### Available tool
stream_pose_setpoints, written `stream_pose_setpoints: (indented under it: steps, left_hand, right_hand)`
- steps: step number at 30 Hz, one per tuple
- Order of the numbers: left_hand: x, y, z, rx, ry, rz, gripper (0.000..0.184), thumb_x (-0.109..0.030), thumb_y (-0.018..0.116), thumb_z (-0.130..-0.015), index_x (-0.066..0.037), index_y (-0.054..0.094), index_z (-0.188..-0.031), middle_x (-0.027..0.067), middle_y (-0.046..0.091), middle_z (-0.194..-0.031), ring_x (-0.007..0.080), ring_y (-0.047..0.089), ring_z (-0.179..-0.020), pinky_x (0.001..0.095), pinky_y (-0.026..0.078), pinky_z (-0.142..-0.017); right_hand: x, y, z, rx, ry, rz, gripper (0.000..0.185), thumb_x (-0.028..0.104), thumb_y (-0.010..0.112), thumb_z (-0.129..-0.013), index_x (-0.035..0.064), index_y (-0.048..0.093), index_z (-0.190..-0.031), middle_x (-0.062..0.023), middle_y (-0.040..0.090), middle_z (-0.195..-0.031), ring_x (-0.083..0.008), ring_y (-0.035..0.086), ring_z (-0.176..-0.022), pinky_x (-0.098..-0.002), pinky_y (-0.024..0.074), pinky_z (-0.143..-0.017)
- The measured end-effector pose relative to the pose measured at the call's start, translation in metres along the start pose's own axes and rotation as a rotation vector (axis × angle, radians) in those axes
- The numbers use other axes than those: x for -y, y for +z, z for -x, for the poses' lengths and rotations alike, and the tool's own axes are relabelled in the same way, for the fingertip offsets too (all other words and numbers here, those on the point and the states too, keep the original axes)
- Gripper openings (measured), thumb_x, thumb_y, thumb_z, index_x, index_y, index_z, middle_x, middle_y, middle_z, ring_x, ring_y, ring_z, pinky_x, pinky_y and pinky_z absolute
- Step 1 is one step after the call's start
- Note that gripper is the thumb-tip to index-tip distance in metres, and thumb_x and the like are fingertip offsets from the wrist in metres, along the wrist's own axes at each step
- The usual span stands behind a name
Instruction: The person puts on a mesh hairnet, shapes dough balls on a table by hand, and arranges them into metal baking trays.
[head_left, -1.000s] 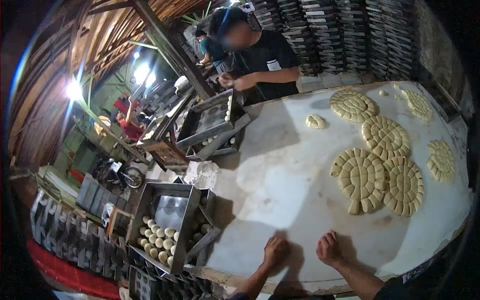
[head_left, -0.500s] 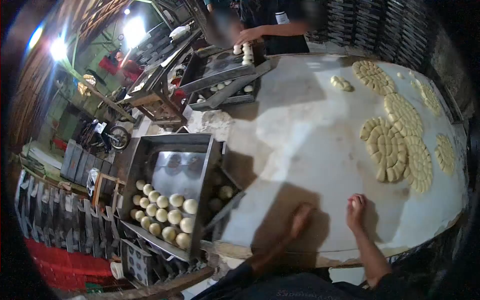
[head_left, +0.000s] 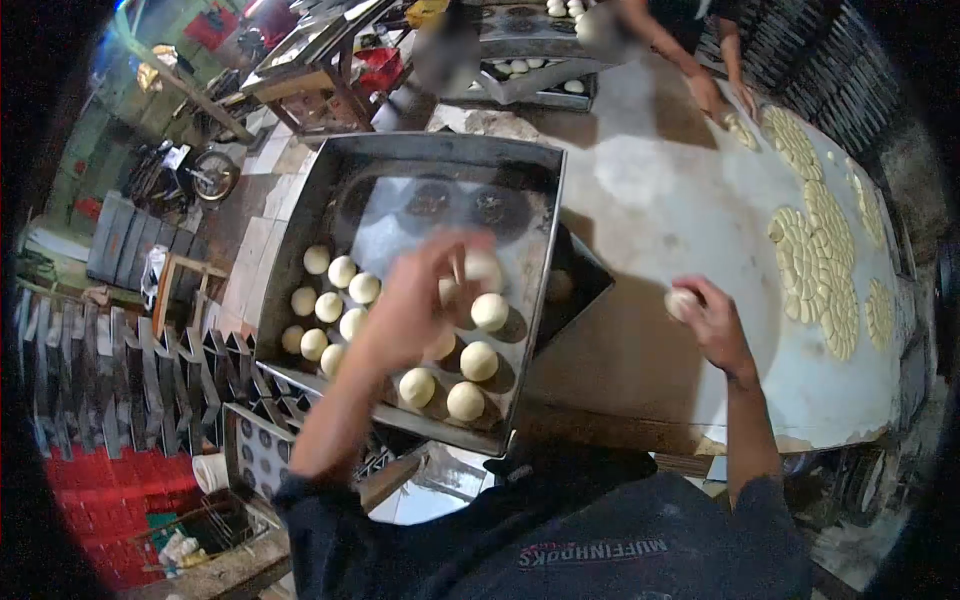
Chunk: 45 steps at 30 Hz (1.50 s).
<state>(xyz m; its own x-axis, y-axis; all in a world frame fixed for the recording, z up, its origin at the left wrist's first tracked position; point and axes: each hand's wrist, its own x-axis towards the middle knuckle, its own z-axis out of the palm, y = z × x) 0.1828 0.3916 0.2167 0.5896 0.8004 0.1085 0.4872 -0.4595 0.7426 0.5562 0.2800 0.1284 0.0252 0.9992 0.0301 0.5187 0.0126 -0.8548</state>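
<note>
My left hand [head_left: 420, 295], blurred by motion, is over the metal tray [head_left: 545, 240] on the left. Its fingers are curled round a pale dough ball [head_left: 484, 270], also smeared, close above the tray floor. Several smooth round dough balls stand in rows in the tray, one of them [head_left: 490, 312] just below the held ball. Part of the rows is hidden behind my left hand and forearm. Over the pale work table [head_left: 640, 240], my right hand [head_left: 718, 328] is closed on another dough ball [head_left: 682, 303], which shows at the fingertips.
Cut dough pieces in oval clusters [head_left: 812, 265] lie along the table's right side. Across the table a co-worker's hands [head_left: 722, 100] touch a small dough piece [head_left: 740, 130]. More trays [head_left: 540, 85] with dough balls stand at the back. Another tray's corner [head_left: 590, 280] juts out beneath mine.
My left hand has gone from the table to above the tray, with a dough ball. My right hand has lifted, its ball now showing. The view has shifted left; the co-worker's hands have reached the dough.
</note>
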Motion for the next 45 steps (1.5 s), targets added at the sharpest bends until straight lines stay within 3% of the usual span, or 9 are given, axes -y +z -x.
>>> stream_pose_setpoints:
  steps: [5,8,14,20,28,31,39,41,45]
  left_hand:
    - [0.131,0.018,-0.032,0.054,-0.001,-0.283,0.051,-0.005,0.074,-0.071,-0.002,0.06,-0.12,0.0174,0.065,-0.114,0.0357,0.063,-0.102,0.0408,0.051,-0.088]
    - [0.129,0.009,-0.033,0.165,-0.017,-0.323,0.056,-0.02,0.076,-0.077,-0.007,0.057,-0.128,0.0199,0.058,-0.126,0.0395,0.055,-0.118,0.0464,0.045,-0.102]
    - [0.033,0.004,-0.058,0.19,-0.156,-0.824,0.084,-0.04,0.074,-0.08,-0.006,0.034,-0.145,0.0267,0.042,-0.136,0.0419,0.049,-0.119,0.0496,0.043,-0.098]
    - [-0.125,0.12,-0.173,0.414,0.595,-0.48,0.055,-0.03,0.071,-0.084,-0.007,0.051,-0.13,0.0197,0.058,-0.117,0.0375,0.06,-0.105,0.0437,0.049,-0.093]
    - [-0.097,0.524,-0.281,0.791,0.092,-0.035,0.048,-0.035,0.071,-0.086,-0.001,0.06,-0.118,0.0221,0.067,-0.103,0.0271,0.068,-0.095,0.0382,0.054,-0.083]
    - [-0.096,0.634,-0.242,0.403,0.01,0.074,0.046,-0.033,0.072,-0.083,-0.002,0.064,-0.116,0.023,0.068,-0.1,0.0325,0.066,-0.092,0.0411,0.052,-0.083]
    - [-0.166,0.724,-0.273,-0.052,0.186,-0.236,0.047,-0.037,0.074,-0.079,0.001,0.059,-0.102,0.015,0.064,-0.091,0.0341,0.06,-0.083,0.0427,0.051,-0.074]
    - [-0.169,0.726,-0.28,0.077,-0.195,0.715,0.036,-0.036,0.068,-0.086,-0.003,0.056,-0.095,0.0083,0.06,-0.088,0.0233,0.058,-0.071,0.0335,0.049,-0.059]
    - [-0.136,0.679,-0.267,0.423,-0.634,1.104,0.026,-0.029,0.054,-0.096,-0.005,0.057,-0.105,0.0041,0.059,-0.088,0.0121,0.052,-0.06,0.0249,0.044,-0.052]
  right_hand:
    - [0.112,0.103,-0.097,-0.063,-0.742,-0.032,0.022,0.008,0.072,-0.079,0.0029,0.063,-0.098,-0.0127,0.063,-0.098,-0.0247,0.064,-0.089,-0.0346,0.0511,-0.077]
    - [0.11,0.138,-0.115,0.255,-0.711,0.547,0.034,0.04,0.067,-0.083,0.0054,0.066,-0.081,-0.0117,0.062,-0.09,-0.0294,0.057,-0.103,-0.0573,0.0359,-0.103]
    - [0.053,0.076,-0.06,-0.209,-0.792,0.083,0.015,0.018,0.065,-0.084,0.004,0.064,-0.089,-0.0126,0.064,-0.092,-0.0301,0.06,-0.097,-0.054,0.0434,-0.095]
    - [-0.159,-0.057,0.032,-0.389,-0.178,0.446,0.013,0.007,0.067,-0.069,0.0103,0.055,-0.069,-0.0073,0.061,-0.076,-0.0283,0.06,-0.077,-0.0426,0.048,-0.075]
    - [-0.348,-0.167,0.234,-0.702,0.145,0.511,0.013,0.012,0.066,-0.074,0.0054,0.054,-0.074,-0.0144,0.056,-0.072,-0.0362,0.056,-0.072,-0.0474,0.044,-0.076]
    - [-0.337,-0.183,0.257,-0.973,0.341,0.266,0.011,0.01,0.066,-0.08,0.0031,0.058,-0.077,-0.0143,0.056,-0.072,-0.0358,0.058,-0.072,-0.0444,0.0467,-0.07]
    - [-0.382,-0.199,0.142,-1.164,0.468,0.394,0.032,0.019,0.068,-0.083,-0.0016,0.057,-0.105,-0.0192,0.062,-0.089,-0.0392,0.059,-0.083,-0.0497,0.0466,-0.076]
    - [-0.403,-0.199,0.1,-1.303,0.585,0.495,0.024,0.019,0.065,-0.084,-0.0001,0.058,-0.096,-0.0204,0.059,-0.085,-0.0406,0.058,-0.081,-0.0516,0.0441,-0.072]
    - [-0.401,-0.214,0.068,-1.376,0.744,-0.188,0.027,0.019,0.066,-0.079,0.0001,0.059,-0.097,-0.015,0.062,-0.072,-0.0318,0.061,-0.063,-0.0463,0.0486,-0.059]
